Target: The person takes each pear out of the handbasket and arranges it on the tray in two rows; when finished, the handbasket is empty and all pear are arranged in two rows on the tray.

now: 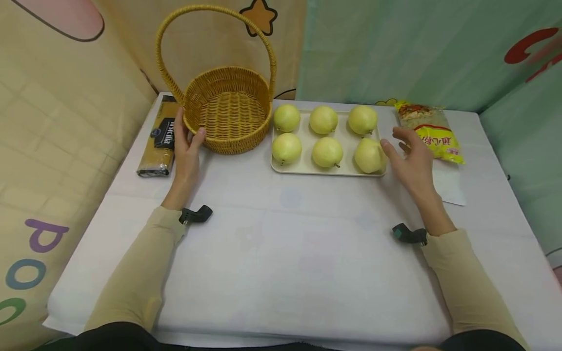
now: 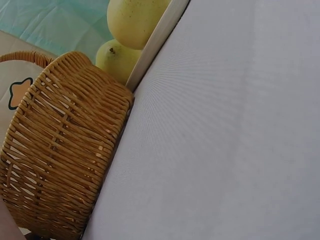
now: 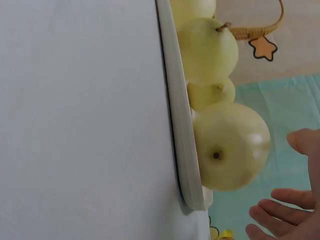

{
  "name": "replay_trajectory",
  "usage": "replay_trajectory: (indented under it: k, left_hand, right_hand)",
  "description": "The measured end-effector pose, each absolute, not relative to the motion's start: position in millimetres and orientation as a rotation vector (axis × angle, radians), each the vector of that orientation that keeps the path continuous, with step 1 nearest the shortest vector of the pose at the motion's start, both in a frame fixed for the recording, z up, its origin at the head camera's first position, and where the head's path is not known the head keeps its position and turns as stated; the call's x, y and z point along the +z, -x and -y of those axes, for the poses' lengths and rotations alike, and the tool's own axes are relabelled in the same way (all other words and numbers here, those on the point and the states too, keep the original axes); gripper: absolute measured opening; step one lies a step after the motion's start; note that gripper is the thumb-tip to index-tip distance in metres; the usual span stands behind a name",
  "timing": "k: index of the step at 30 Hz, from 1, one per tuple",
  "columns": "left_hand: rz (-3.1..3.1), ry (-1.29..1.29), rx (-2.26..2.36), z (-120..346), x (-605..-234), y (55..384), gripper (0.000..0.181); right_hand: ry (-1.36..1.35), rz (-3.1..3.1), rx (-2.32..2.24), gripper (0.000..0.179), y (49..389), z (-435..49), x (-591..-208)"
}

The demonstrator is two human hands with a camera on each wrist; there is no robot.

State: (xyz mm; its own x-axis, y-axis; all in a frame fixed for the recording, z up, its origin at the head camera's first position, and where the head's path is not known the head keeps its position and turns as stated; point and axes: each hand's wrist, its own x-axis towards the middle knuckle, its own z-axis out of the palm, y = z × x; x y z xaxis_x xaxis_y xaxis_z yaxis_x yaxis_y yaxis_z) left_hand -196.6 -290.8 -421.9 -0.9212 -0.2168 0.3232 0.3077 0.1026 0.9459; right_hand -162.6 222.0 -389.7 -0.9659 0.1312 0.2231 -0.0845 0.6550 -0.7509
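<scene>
My left hand (image 1: 186, 153) is at the left side of a round wicker basket (image 1: 234, 145) with a tall arched handle. Its fingers lie straight along the outer wall, and the thumb touches near the front rim. In the left wrist view the basket (image 2: 65, 145) stands on the table. To its right, a cream tray (image 1: 307, 168) bears two rows of pale yellow-green pears. Beside the front right pear (image 1: 368, 156) is my right hand (image 1: 414, 163), thumb and fingers spread, holding nothing. The right wrist view shows a gap between this hand (image 3: 295, 200) and the pear (image 3: 232, 147).
A brown packet with a black label (image 1: 158, 139) lies left of the basket. A yellow and clear plastic food bag (image 1: 432, 131) lies at the back right, with a white sheet (image 1: 449, 183) in front of it. Printed curtains (image 1: 417, 53) stand behind the white table (image 1: 281, 253).
</scene>
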Motion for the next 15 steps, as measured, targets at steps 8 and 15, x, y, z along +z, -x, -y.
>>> replay_trajectory:
  k: [8,15]
  left_hand:
    - [2.200,0.062,-1.389,299.0,-413.0,192.3,0.075]
    - [2.184,0.182,-1.036,305.8,-407.9,183.1,0.073]
  right_hand:
    - [-0.014,2.576,1.035,0.076,164.4,-239.7,-391.6]
    - [-0.097,2.605,0.941,0.086,174.3,-236.2,-401.2]
